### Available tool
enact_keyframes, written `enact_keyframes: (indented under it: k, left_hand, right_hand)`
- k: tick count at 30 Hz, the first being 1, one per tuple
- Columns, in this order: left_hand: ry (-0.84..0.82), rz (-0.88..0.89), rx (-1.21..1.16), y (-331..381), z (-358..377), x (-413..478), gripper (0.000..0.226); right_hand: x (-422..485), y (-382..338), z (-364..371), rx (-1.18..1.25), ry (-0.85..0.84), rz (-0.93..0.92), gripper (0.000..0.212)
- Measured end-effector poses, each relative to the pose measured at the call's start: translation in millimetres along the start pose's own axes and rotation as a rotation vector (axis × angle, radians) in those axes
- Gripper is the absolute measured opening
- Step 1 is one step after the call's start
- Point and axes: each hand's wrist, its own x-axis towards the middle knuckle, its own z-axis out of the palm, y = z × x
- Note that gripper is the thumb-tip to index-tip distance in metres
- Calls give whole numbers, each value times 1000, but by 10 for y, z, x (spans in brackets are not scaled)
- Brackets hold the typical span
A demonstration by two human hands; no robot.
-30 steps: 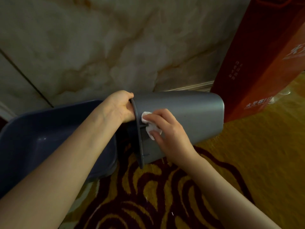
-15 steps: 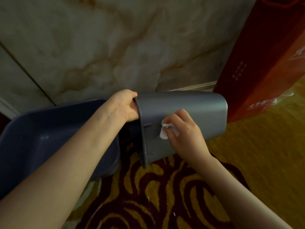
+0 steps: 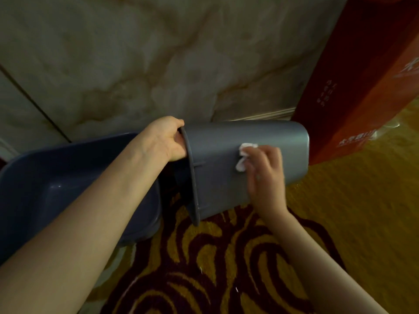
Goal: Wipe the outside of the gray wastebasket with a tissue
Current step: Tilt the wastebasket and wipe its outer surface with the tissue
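The gray wastebasket [image 3: 217, 155] lies tipped on its side above the carpet, its open rim to the left and its base to the right. My left hand [image 3: 165, 139] grips the top of the rim, fingers hooked inside. My right hand [image 3: 264, 171] presses a crumpled white tissue [image 3: 243, 156] against the basket's outer side wall, about midway along it. Most of the tissue is hidden under my fingers.
A dark blue plastic tub [image 3: 56, 184] sits on the floor at left, under my left forearm. A tall red box [image 3: 362, 73] leans against the marble wall [image 3: 136, 64] at right, close to the basket's base. Yellow and maroon patterned carpet [image 3: 226, 257] covers the floor.
My right hand has slid the tissue rightward along the basket's side, from beside the rim to the middle of the wall. The left hand has kept its grip on the rim.
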Motion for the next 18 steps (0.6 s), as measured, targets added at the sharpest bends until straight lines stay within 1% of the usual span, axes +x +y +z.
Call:
enact_keyframes:
  k: [2, 3, 4, 5, 6, 7, 8, 9, 11, 13, 14, 15, 18]
  left_hand:
    - [14, 1, -16, 7, -4, 0, 30]
    - [18, 3, -16, 4, -3, -2, 30]
    - [18, 7, -13, 6, 0, -5, 30]
    - [20, 11, -9, 12, 3, -10, 30]
    - [27, 14, -4, 20, 5, -13, 30]
    - [39, 14, 6, 26, 3, -15, 28]
    - [52, 12, 22, 26, -3, -17, 28]
    - [63, 11, 38, 22, -9, -19, 28]
    - [66, 3, 63, -7, -31, -12, 27]
    - [65, -13, 91, -46, -54, -3, 27]
    - [67, -20, 100, -59, -61, -4, 27]
    - [65, -22, 105, -69, -67, -8, 27]
    - [45, -18, 119, -99, -84, -35, 29]
  right_hand:
    - [28, 103, -71, -51, 150, 163, 27]
    - [-2, 77, -62, -60, 178, 194, 27]
    - [-72, 4, -26, -58, 146, 133, 25]
    - [-171, -90, 53, -44, 47, 14, 20]
    - [-294, -200, 142, 14, -111, -102, 14]
    - [-417, -297, 212, 57, -246, -216, 13]
    - [-499, -352, 270, 33, -282, -325, 15]
    - [-535, -342, 300, 17, -270, -364, 18]
    - [-507, -216, 277, 41, -252, -305, 22]
    - [-500, -10, 214, -15, -249, -346, 20]
    - [-499, 111, 163, -47, -229, -330, 18]
    - [-475, 233, 105, -74, -188, -259, 17]
    - [-316, 498, -76, -114, 64, 144, 20]
